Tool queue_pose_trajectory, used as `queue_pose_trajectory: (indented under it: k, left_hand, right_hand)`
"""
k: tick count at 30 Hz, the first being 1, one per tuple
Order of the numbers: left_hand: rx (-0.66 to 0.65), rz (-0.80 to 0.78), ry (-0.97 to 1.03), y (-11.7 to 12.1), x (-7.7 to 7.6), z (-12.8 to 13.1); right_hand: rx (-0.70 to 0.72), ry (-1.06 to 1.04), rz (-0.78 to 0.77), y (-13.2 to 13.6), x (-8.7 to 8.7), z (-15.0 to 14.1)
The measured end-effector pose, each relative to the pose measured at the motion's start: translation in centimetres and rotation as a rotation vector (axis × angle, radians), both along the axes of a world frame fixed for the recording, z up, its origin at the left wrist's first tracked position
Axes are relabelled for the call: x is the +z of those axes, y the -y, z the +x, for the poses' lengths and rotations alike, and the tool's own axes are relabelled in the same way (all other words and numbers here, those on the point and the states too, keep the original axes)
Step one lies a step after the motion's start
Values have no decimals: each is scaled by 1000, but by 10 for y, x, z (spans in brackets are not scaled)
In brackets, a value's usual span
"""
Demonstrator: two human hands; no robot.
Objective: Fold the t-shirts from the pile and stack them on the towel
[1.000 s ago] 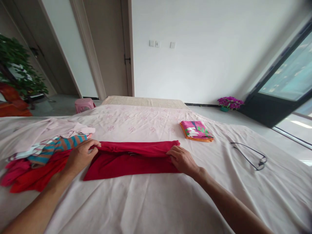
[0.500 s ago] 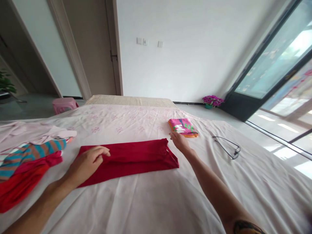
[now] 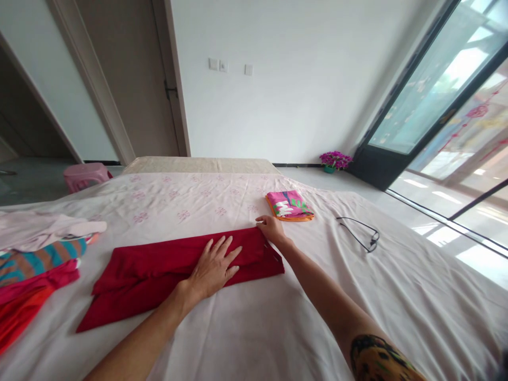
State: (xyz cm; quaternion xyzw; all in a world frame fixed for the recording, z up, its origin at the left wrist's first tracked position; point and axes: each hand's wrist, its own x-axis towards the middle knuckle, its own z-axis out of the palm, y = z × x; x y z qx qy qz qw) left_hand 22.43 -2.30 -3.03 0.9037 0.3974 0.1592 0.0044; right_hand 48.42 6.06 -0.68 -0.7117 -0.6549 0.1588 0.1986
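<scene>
Dark-red soft fabric garment (image 3: 170, 264), doubled into a long flat strip, lies directly before the person. Clock centred on it, twelve pointing away.

Pale pink floral cloth spread (image 3: 246, 328): creased, beneath all items below; probably serves as the flat surface for handling cloth.

Nine o'clock: loose heap of pale pink, striped blue-and-brown, magenta and red clothing (image 3: 39, 259), cut by the frame edge, apart from the garment (likely to leave elbow room).

Garment: long axis from roughly half past eight to half past two. Squarer end points to half past two; at the other end the layers are out of line, a loose corner reaching toward eight.

Left hand (image 3: 214, 264): palm down on the strip, fingers spread apart; seems to press the layers flat against sliding.

Right hand (image 3: 271, 228): at the garment's far corner, toward two, thumb and fingertips close together; cannot tell whether they clamp the fabric. Position suggests steadying that corner.

Two o'clock, near the right hand: compact folded bundle of magenta printed cloth over orange (image 3: 289, 205), neatly squared.

Nearer three: black-framed eyeglasses (image 3: 372, 242), arms unfolded, well apart from both hands, presumably kept off the cloth being handled.
</scene>
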Motion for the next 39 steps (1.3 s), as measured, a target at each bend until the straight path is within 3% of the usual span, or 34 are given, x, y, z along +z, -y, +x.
queue_pose_trajectory:
  k: [3, 8, 11, 15, 17, 20, 25, 28, 36, 39]
  left_hand:
    - [20, -2, -24, 1, -5, 0]
    - [29, 3, -34, 0, -7, 1]
    - [33, -30, -24, 1, -5, 2]
    - [-37, -92, 68, 4, 6, -7]
    - [-24, -119, 167, 5, 13, -21]
    - [114, -158, 252, 4, 17, -57]
    - [373, -151, 81, 4, 3, -136]
    - [454, -85, 13, 11, -6, -171]
    - [629, -41, 49, 15, -12, -212]
    - [575, -89, 204, 15, -12, -229]
  right_hand:
    - [17, 114, 83, 7, 2, -1]
    - [87, 273, 248, 26, 21, -23]
    - [238, 204, 337, 45, 22, -49]
    - [525, 304, 319, 69, 0, -67]
    - [524, 396, 276, 76, -12, -66]
    - [413, 469, 258, 76, -22, -60]
    - [389, 519, 269, 73, -25, -58]
    - [369, 520, 278, 73, -26, -59]
    - [286, 504, 260, 73, -30, -59]
    - [272, 509, 259, 72, -32, -59]
